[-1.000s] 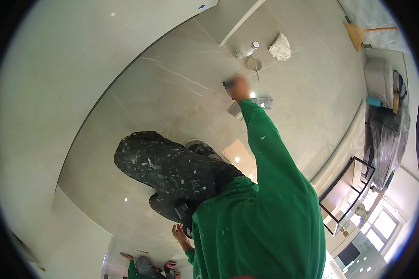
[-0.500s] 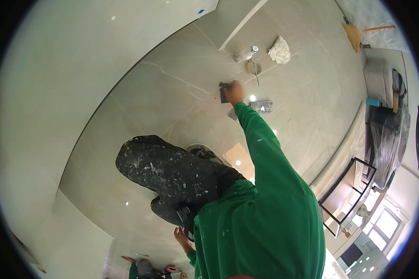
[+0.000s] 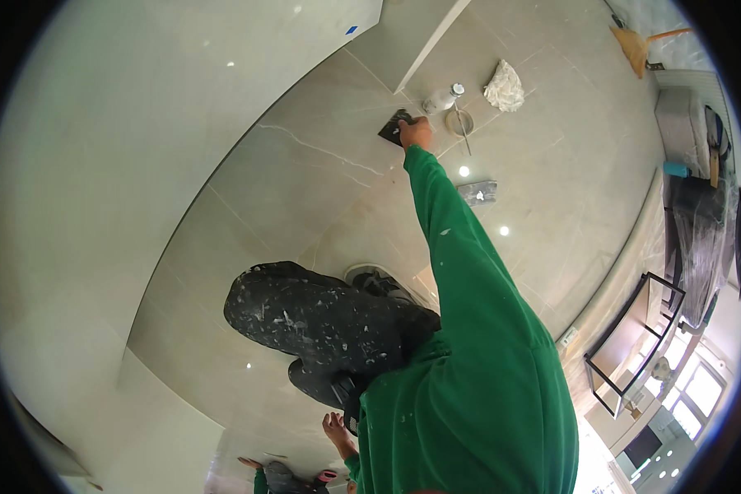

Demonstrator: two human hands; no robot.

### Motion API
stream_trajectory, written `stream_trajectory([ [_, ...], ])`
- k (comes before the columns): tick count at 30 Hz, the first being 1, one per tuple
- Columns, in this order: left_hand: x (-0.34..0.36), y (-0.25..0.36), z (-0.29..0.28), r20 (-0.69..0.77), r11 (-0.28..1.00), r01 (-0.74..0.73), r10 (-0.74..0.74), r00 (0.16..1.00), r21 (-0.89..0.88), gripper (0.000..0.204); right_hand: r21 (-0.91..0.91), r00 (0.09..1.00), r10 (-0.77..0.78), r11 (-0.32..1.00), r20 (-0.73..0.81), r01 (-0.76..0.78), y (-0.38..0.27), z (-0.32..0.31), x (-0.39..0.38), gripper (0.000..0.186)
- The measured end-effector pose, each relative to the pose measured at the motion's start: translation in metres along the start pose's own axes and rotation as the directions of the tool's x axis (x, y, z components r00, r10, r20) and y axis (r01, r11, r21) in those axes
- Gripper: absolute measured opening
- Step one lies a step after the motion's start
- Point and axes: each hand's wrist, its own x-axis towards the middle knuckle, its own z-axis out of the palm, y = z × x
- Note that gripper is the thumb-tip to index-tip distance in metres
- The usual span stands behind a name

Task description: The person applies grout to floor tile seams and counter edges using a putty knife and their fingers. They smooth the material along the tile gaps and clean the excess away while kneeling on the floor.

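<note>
Crouched in paint-spattered dark trousers, I have my right hand (image 3: 415,132) stretched out, closed on a flat black square piece (image 3: 391,125) at the floor. Just right of it are a whitish bottle (image 3: 439,100) and a tape roll (image 3: 459,123) with a thin stick (image 3: 468,142) leaning across it. A crumpled white cloth (image 3: 504,86) lies farther right. A grey rectangular tool (image 3: 477,193) rests below, partly behind my sleeve. My left hand (image 3: 333,426) is low beside my leg, fingers apart and loosely bent, holding nothing that I can see.
A pale wall (image 3: 123,165) curves along the left. A panel edge (image 3: 428,45) juts in at top. Right are a broom (image 3: 634,49), plastic-wrapped items (image 3: 696,239) and a black frame (image 3: 634,342). A green-sleeved figure (image 3: 280,476) appears at bottom; person or reflection, I cannot tell.
My right hand has moved up the floor with the black piece, closer to the bottle and away from the grey tool. The view has shifted slightly. My left hand stays low.
</note>
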Motion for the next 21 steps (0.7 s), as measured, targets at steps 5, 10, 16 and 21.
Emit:
stream_trajectory([
  [5, -0.012, -0.009, 0.015, -0.071, 0.997, -0.031, 0.026, 0.997, -0.072, 0.057, 0.153, 0.997, 0.027, 0.987, 0.065, -0.037, -0.01, -0.002, 0.004, 0.048],
  [10, -0.004, -0.055, 0.009, 0.009, 0.964, -0.261, 0.261, 0.965, 0.05, 0.051, 0.118, 0.825, -0.435, 0.899, 0.361, 0.422, -0.005, 0.011, -0.006, 0.038],
  [16, 0.01, -0.075, 0.009, -0.089, 0.988, -0.142, 0.137, 0.987, -0.055, 0.051, 0.25, 0.768, -0.349, 0.935, 0.537, 0.251, -0.026, 0.007, -0.041, 0.032],
  [21, -0.01, -0.056, 0.012, 0.102, 0.97, -0.234, 0.227, 0.969, 0.063, 0.053, 0.116, 0.393, -0.653, 0.594, 0.647, 0.796, -0.057, 0.023, -0.134, 0.021],
])
